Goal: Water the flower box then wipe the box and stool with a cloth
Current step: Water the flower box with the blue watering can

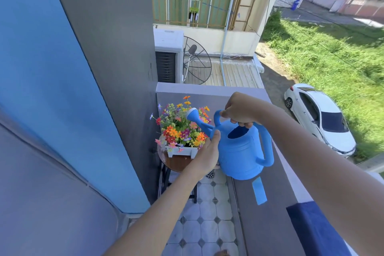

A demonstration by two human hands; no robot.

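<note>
1. The right hand (241,108) is closed around the top handle of the blue watering can (241,149); its fingers (245,124) curl under the handle, just above the can's open mouth.
2. The left hand (207,151) lies flat against the front side of the can, below the base of the spout, with the thumb up on the can. It supports the can more than it grips it; the other fingers are hidden behind the can, so I cannot tell how far they bend.
3. Beyond both hands, the spout ends in a rose head (192,112) that is above the flowers (182,127). I see no water coming out.
4. The flowers stand in a white flower box (180,151), which sits on a round brown stool (176,162) under the left hand, in the balcony corner.
5. I judge that the watering step is in hand and just at its start. The next move calls for tipping the can forward so the rose head goes lower than the body.
6. A dark blue cloth (315,228) seems to lie on the ledge near the right forearm, for wiping later.
</note>
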